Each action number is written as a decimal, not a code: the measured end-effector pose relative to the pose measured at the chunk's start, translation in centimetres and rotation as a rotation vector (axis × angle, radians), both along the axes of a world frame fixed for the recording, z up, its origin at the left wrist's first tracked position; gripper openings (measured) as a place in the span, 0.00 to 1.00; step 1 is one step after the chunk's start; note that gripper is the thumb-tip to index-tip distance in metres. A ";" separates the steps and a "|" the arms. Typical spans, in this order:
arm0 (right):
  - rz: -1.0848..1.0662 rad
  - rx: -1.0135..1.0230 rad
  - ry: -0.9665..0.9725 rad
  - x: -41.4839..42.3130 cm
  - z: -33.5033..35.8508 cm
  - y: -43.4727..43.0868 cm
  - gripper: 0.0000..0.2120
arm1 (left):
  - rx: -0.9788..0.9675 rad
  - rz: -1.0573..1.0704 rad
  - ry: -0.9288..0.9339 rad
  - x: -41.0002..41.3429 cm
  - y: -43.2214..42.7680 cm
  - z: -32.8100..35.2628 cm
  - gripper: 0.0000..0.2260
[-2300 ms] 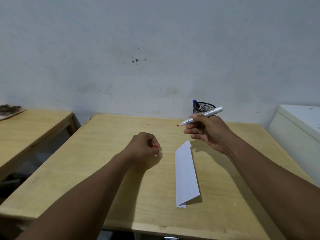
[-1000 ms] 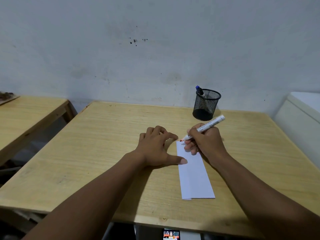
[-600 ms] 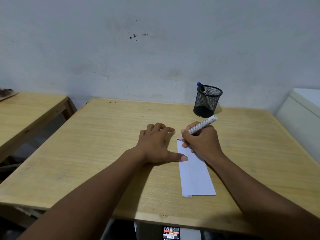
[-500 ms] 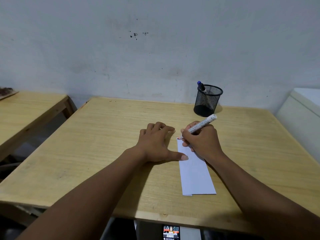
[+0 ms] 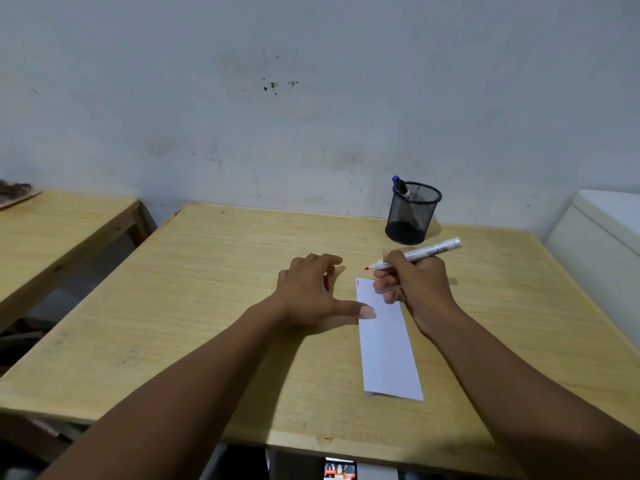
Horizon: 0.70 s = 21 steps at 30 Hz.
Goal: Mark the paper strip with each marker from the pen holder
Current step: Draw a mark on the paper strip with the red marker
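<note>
A white paper strip (image 5: 388, 344) lies lengthwise on the wooden table (image 5: 194, 306), with a short red mark (image 5: 358, 281) at its far left corner. My right hand (image 5: 419, 289) grips an uncapped red marker (image 5: 420, 253); its tip hovers just above and beyond that corner. My left hand (image 5: 308, 292) rests on the table with the thumb pressing the strip's left edge, and a sliver of the red cap (image 5: 325, 282) shows under its fingers. The black mesh pen holder (image 5: 412, 213) stands at the back with a blue marker (image 5: 400, 187) in it.
A second wooden table (image 5: 52, 230) stands to the left across a gap. A white cabinet (image 5: 606, 230) borders the table's right side. The wall runs close behind the pen holder. A phone screen (image 5: 339, 471) shows below the front edge.
The marker tip was down on the strip's far corner and is now lifted off, leaving a red mark. My left hand has kept its place on the strip.
</note>
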State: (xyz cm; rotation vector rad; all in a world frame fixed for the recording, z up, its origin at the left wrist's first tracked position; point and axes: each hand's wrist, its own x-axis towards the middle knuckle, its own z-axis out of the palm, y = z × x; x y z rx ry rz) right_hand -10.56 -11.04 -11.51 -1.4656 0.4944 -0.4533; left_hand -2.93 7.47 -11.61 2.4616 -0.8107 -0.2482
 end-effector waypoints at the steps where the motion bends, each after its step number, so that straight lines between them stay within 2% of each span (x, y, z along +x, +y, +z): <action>1: -0.006 0.027 0.018 0.0 0.2 -0.2 0.13 | -0.056 0.006 0.059 0.1 0.2 0.2 0.50; 4: -0.021 0.074 -0.008 0.3 2.1 -1.0 0.12 | -0.172 -0.003 0.177 0.8 1.0 1.2 0.41; 8: 0.031 0.018 -0.050 1.5 5.9 -1.9 0.11 | -0.088 -0.016 0.012 2.0 1.4 2.1 0.13; 11: 0.160 0.017 -0.008 1.9 8.1 -2.2 0.07 | -0.102 -0.019 0.000 2.3 1.4 2.2 0.02; 13: 0.238 0.044 0.014 1.9 9.1 -2.4 0.05 | -0.234 0.020 0.066 2.6 1.2 2.9 0.03; 17: 0.253 0.131 -0.027 2.0 10.4 -2.6 0.05 | -0.748 0.178 0.354 3.3 0.1 7.0 0.07; 19: 0.243 0.162 -0.059 2.2 11.0 -2.5 0.06 | -0.871 0.223 0.458 3.4 -0.8 9.0 0.09; 21: 0.235 0.182 -0.084 2.3 11.5 -2.5 0.10 | -0.902 0.237 0.520 3.5 -1.6 10.2 0.13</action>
